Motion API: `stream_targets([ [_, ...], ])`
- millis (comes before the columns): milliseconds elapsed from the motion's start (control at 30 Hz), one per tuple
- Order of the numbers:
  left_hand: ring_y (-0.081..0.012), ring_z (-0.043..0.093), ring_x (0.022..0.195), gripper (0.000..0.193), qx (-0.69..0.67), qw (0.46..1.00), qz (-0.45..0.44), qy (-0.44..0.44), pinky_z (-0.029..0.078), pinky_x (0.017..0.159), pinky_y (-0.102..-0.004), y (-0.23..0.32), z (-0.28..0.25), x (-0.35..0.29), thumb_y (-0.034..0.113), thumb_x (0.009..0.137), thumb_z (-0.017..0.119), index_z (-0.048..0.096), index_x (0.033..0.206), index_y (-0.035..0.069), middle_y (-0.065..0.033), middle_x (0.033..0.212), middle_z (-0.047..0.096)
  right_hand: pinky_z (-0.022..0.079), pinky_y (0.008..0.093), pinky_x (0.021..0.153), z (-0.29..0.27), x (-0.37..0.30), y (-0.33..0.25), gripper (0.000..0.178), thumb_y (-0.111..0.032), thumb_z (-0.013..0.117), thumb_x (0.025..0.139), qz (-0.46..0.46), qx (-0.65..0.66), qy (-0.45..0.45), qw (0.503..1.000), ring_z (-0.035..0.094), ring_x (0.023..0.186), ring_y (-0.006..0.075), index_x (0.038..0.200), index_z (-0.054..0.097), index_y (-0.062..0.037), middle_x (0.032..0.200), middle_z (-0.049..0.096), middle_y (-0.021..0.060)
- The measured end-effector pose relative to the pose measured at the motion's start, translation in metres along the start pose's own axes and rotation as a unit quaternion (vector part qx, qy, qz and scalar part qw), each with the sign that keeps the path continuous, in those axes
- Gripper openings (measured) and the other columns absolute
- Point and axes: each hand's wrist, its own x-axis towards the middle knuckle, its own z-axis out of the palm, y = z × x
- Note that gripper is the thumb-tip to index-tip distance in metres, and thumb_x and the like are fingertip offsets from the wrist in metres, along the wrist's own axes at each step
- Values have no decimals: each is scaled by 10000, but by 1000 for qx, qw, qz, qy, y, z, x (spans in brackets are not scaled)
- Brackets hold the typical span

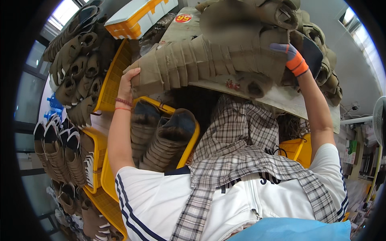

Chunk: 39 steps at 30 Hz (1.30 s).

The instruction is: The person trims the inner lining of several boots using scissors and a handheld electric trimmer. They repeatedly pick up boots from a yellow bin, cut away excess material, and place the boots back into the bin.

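A long row of brown shoe uppers (201, 64) is squeezed end to end between my two hands, above a cardboard-covered table (289, 100). My left hand (129, 82), bare with red bracelets on the wrist, clasps the row's left end. My right hand (292, 58), in a grey and orange glove, presses on the right end next to a dark sole. More brown uppers (257, 16) are piled behind the row. Below my left arm, a yellow crate (192, 140) holds several brown shoes with dark soles.
Yellow crates (110, 80) stacked on the left carry rows of brown shoes (76, 64). A white and orange box (136, 18) stands at the back. Another yellow crate (295, 148) is under the table at right, and a fan (378, 120) is at the far right.
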Motion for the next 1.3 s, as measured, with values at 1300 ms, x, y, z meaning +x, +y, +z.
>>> stream_targets([
  [1300,-293,504,1115,587,-130,986,63,85,415,946,-390,-106,33,-216,175,725,507,414,1263,-41,-162,1239,497,454,282,892,45,-80,-40,270,-55,570,848,31,106,-41,993,579,1007,150,1113,596,-5,1077,621,67],
])
